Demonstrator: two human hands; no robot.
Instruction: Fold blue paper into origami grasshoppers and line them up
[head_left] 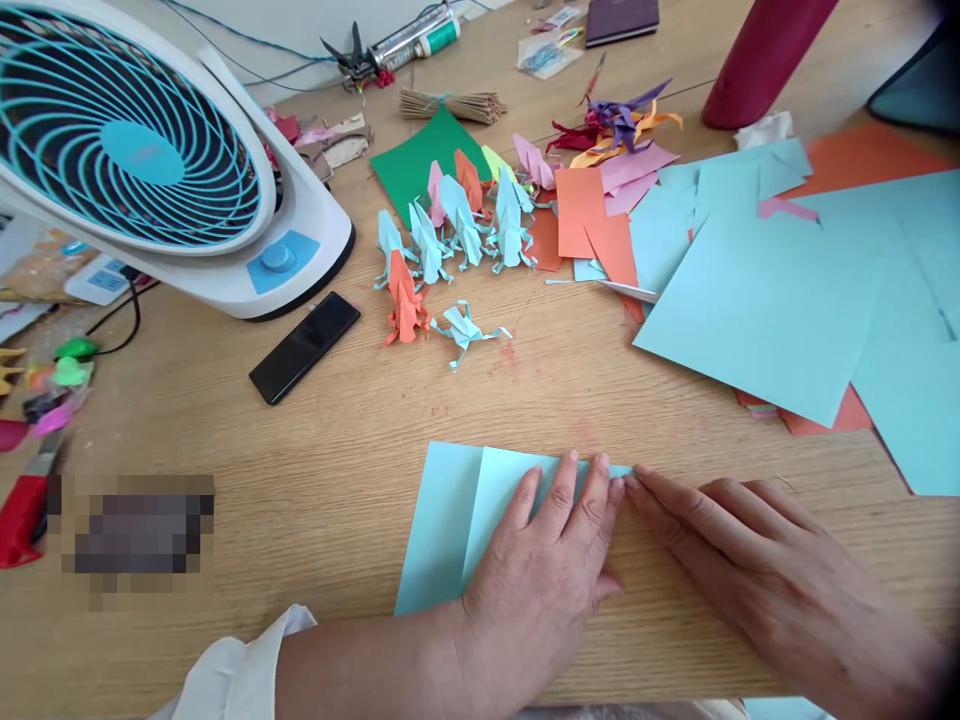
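Note:
A light blue sheet of paper [442, 515] lies folded on the wooden table in front of me, with a crease running across it and its right end narrowing to a point. My left hand [547, 550] rests flat on top, fingers stretched out and pressing it down. At the pointed right end, my right hand [742, 560] holds the tip between thumb and index finger, its other fingers close together. Part of the sheet is hidden under my left hand. Beyond it stand several folded paper figures, among them a small light blue one [463, 328] and an orange one [405, 305].
Large light blue sheets [772, 290] are piled over orange paper at the right. A black phone [305, 348] lies by the white fan [300, 240] at the left. Scissors with a red handle [22, 515] sit at the left edge, and a dark red bottle [757, 70] stands behind.

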